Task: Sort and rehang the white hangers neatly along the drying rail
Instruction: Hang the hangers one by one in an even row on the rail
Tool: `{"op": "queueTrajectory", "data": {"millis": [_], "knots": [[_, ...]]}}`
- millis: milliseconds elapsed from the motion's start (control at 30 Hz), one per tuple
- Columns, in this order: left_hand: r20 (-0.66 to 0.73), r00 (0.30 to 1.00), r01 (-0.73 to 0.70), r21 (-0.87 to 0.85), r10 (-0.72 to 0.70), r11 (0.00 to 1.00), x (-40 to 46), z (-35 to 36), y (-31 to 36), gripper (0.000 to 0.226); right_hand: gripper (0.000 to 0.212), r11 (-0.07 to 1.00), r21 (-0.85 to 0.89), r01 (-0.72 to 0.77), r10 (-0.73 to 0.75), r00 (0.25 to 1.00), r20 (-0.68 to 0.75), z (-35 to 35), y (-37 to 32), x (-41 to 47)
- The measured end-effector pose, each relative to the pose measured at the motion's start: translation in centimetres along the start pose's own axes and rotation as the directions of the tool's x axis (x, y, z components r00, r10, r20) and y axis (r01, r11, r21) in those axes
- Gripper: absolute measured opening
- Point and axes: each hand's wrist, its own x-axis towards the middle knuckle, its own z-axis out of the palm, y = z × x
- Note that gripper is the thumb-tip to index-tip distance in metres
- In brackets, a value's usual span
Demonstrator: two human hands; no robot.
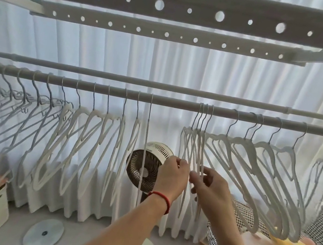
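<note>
**A:** What is closest to you?

**B:** My 2 arms, reaching up. My left hand (173, 175) has a red string (161, 199) on the wrist. Its fingers are bent and pinch the side of the bunch of hangers (195, 149) in the middle. My right hand (209, 188) is just beside it. Its fingers are bent too and are tucked among the thin bars of that same bunch.

**A:** How many are in the bunch?

**B:** I count about 4 hooks pressed tight together on the rail (170, 102). I cannot be sure.

**A:** So which step are you on?

**B:** I think I am pulling this bunch apart. The spaced hangers (90, 132) to the left hang in a tidy row. The ones on the right (265, 172) are tilted and crowded.

**A:** What comes next?

**B:** I think I need to get 1 hanger free and slide its hook left into the open gap on the rail. I must go slow, as the thin bars could catch on each other.

**A:** And behind?

**B:** A round fan (144, 166) stands behind the rail, then a white curtain (166, 63).
</note>
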Motion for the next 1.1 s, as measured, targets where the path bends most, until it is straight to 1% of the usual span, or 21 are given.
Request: {"op": "queueTrajectory", "data": {"millis": [100,200,267,333,400,500,667,833,1000,1100], "knots": [[-0.036,0.999,0.001,-0.031,-0.002,1.0,0.1,0.0,-0.4,0.03,0.037,0.996,0.09,-0.02,0.018,1.0,0.02,0.5,-0.3,0.1],[-0.082,0.996,0.018,-0.079,-0.025,0.997,0.2,0.0,-0.8,0.03,0.023,0.965,0.254,-0.058,0.045,0.997,0.057,0.6,-0.9,-0.1],[-0.115,0.993,0.028,-0.113,-0.041,0.993,0.2,0.0,-1.0,0.029,0.021,0.937,0.339,-0.088,0.058,0.993,0.1,0.6,-1.1,-0.2],[-0.13,0.989,0.044,-0.147,-0.064,0.988,0.1,0.0,-1.1,0.028,0.025,0.928,0.353,-0.116,0.068,0.987,0.145,0.7,-1.0,-0.1],[-0.135,0.988,0.05,-0.174,-0.074,0.984,0.0,-0.2,-1.0,0.027,0.023,0.916,0.378,-0.135,0.068,0.98,0.187,0.8,-0.8,-0.1],[-0.133,0.988,0.048,-0.197,-0.076,0.979,-0.1,-0.4,-1.1,0.026,0.021,0.911,0.393,-0.127,0.053,0.98,0.194,1.0,-0.7,-0.1],[-0.143,0.981,0.097,-0.226,-0.132,0.969,0.1,-0.4,-1.7,0.026,0.01,0.898,0.428,-0.102,0.008,0.977,0.215,1.1,-0.8,-0.3],[-0.172,0.978,0.081,-0.227,-0.121,0.971,-0.3,-1.3,-1.2,0.023,0.019,0.877,0.462,-0.136,0.014,0.966,0.257,1.3,-0.8,-0.1],[-0.166,0.977,0.096,-0.202,-0.131,0.975,0.1,-1.4,-2.0,0.026,0.021,0.877,0.459,-0.14,0.018,0.966,0.259,1.4,-0.8,-0.1],[-0.166,0.98,0.076,-0.198,-0.11,0.977,0.3,-1.6,-2.3,0.025,0.023,0.873,0.465,-0.146,0.026,0.966,0.255,1.3,-0.9,-0.2]]}}
